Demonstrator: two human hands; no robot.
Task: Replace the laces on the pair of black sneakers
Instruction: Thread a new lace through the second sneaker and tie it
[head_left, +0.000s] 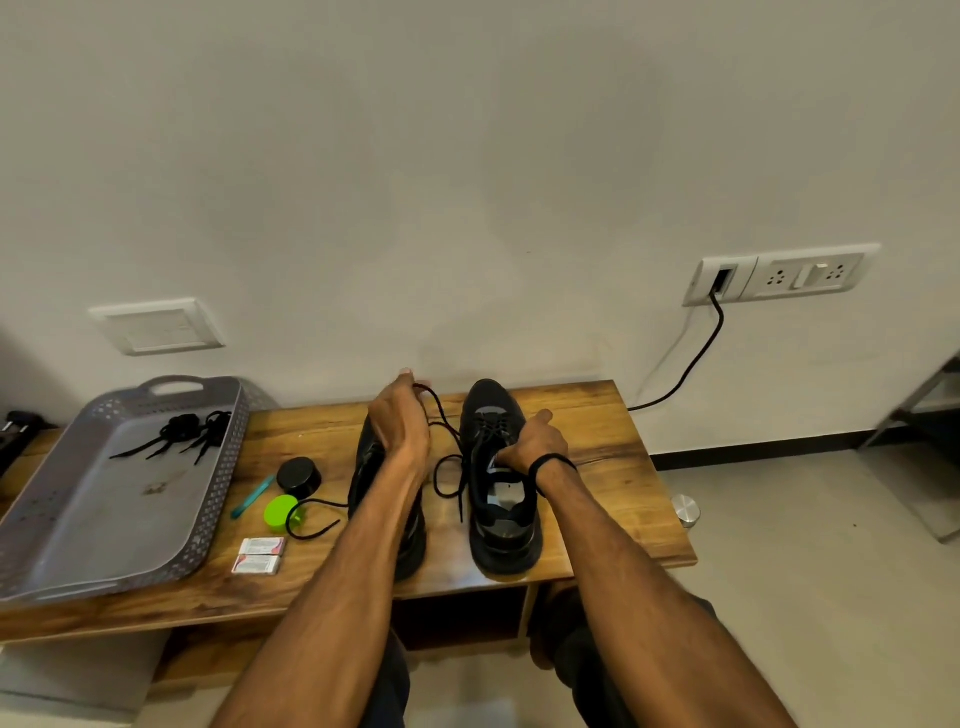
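Note:
Two black sneakers stand side by side on the wooden bench, toes toward the wall. My right hand grips the right sneaker at its tongue and side. My left hand pinches a black lace that runs from the right sneaker's eyelets and loops over the bench between the shoes. The left sneaker is mostly hidden under my left forearm. Another black lace trails from it to the left. A bundle of black laces lies in the grey tray.
Left of the shoes lie a black round tin, a green cap, a teal tool and two small white packets. A black cable runs from the wall socket. A metal cylinder stands on the floor at right.

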